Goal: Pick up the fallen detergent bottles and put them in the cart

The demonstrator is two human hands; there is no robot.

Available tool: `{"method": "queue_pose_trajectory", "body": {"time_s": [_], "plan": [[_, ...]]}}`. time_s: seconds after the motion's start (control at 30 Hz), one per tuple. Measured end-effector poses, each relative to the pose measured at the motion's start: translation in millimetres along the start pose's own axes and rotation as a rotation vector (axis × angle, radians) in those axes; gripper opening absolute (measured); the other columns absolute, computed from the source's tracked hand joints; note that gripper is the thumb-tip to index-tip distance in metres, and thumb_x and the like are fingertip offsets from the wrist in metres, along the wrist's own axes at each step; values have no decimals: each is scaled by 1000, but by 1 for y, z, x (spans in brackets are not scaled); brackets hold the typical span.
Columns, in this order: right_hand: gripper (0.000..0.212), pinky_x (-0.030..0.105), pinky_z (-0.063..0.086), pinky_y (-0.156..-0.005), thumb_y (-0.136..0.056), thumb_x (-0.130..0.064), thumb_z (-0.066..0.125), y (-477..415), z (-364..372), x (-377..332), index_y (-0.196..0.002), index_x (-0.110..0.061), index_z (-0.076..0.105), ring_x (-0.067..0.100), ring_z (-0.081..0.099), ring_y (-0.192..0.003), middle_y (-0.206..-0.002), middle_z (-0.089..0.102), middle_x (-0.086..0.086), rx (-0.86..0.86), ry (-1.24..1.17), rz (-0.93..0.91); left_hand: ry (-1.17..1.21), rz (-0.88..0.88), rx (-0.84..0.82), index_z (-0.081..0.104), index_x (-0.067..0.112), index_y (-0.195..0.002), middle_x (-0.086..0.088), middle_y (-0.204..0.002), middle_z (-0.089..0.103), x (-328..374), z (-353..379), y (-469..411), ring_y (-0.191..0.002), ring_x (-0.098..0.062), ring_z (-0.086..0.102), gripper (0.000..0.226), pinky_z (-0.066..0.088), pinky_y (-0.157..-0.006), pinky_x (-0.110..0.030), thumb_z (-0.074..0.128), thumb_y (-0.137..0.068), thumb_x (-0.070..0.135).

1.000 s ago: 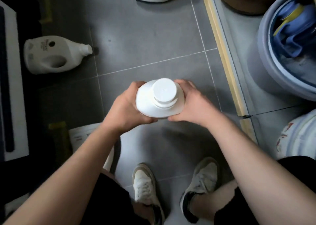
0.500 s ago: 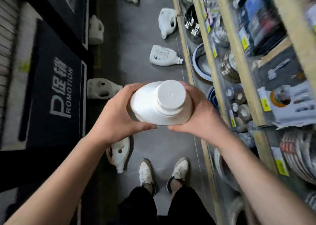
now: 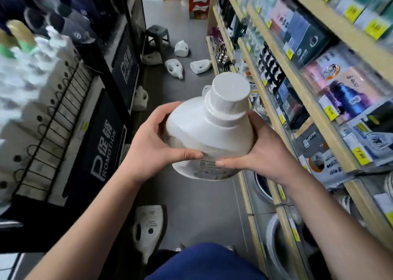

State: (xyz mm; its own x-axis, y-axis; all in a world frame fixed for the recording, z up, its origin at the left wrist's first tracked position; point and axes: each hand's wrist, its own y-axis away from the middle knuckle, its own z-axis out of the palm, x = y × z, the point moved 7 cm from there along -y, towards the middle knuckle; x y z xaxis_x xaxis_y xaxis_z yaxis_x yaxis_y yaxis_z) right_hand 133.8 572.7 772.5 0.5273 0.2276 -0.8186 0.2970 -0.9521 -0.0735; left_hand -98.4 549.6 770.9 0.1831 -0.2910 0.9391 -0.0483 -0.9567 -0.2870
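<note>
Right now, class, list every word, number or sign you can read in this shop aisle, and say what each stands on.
"PROMOTION" with "促销": near black sign.
"PROMOTION" with "促销": far black sign.
"7.00": yellow tag.
Too small or blurred to read: the label on the bottle, the label on the floor bottle, the other tags, the packets.

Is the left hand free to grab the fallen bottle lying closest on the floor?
Probably not yet. The left hand and right hand both grip the held bottle, and the nearest fallen bottle lies on the floor, well below them.
</note>
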Motion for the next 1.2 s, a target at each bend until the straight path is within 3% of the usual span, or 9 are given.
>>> {"method": "queue_pose_trajectory", "body": {"time_s": [0.23,0.4,0.53,0.7,0.8,0.9,1.0,1.1,1.2], "plan": [[94,18,50,-93,-37,-57,96,-17,30,-43,-118,-66,49,-9,59,-116,-121,63,-35,-105,-39,-148,-45,15,190,59,26,-137,7,-138,67,25,-45,40,-133,-13,60,96,47,-115,-39,99,-50,34],[97,17,51,-91,-42,-41,105,-25,59,-64,-126,-45,57,-4,62,-115,-120,68,-25,-298,-143,-281,-103,-42,364,59,33,-135,8,-138,67,41,-65,80,-134,-14,60,93,48,-114,-37,99,-50,31],[84,7,47,-85,-54,-14,101,-21,84,-79,-126,-29,58,-8,60,-107,-114,68,-21,-540,-281,-384,-147,-93,577,60,32,-136,2,-140,67,53,-68,125,-136,-21,59,97,45,-117,-49,103,-50,44],[90,11,48,-80,-45,-47,98,2,125,-98,-124,-41,56,-6,60,-107,-115,66,-24,-805,-259,-500,-196,-180,866,59,22,-138,-3,-141,66,70,-51,202,-137,-25,58,99,44,-118,-50,101,-53,50],[90,9,48,-78,-45,-38,103,29,154,-104,-121,-48,55,-7,61,-107,-115,66,-25,-987,-246,-526,-226,-236,1036,59,26,-137,0,-139,66,83,-30,257,-135,-23,58,98,44,-118,-49,101,-51,50],[94,20,55,-82,-46,-31,106,73,178,-115,-124,-47,57,-3,64,-107,-117,68,-20,-1161,-238,-560,-272,-290,1229,62,33,-133,4,-136,68,99,-3,318,-131,-19,61,96,46,-116,-48,102,-47,50],[91,19,58,-70,-47,-19,107,124,193,-123,-120,-46,59,-5,66,-98,-111,70,-16,-1289,-237,-590,-309,-336,1368,66,43,-127,5,-132,71,116,26,378,-127,-19,64,94,50,-113,-50,105,-42,35],[86,13,55,-62,-51,-10,104,182,201,-135,-118,-42,59,-11,64,-90,-105,69,-16,-1387,-237,-651,-316,-372,1473,65,34,-131,3,-132,71,135,54,436,-128,-21,64,96,50,-112,-50,101,-42,24],[85,20,60,-68,-53,-11,103,244,212,-147,-120,-41,59,-7,66,-94,-104,69,-21,-1479,-222,-725,-336,-376,1581,64,28,-132,3,-133,71,156,82,494,-127,-18,65,95,53,-109,-41,100,-44,21]]}}
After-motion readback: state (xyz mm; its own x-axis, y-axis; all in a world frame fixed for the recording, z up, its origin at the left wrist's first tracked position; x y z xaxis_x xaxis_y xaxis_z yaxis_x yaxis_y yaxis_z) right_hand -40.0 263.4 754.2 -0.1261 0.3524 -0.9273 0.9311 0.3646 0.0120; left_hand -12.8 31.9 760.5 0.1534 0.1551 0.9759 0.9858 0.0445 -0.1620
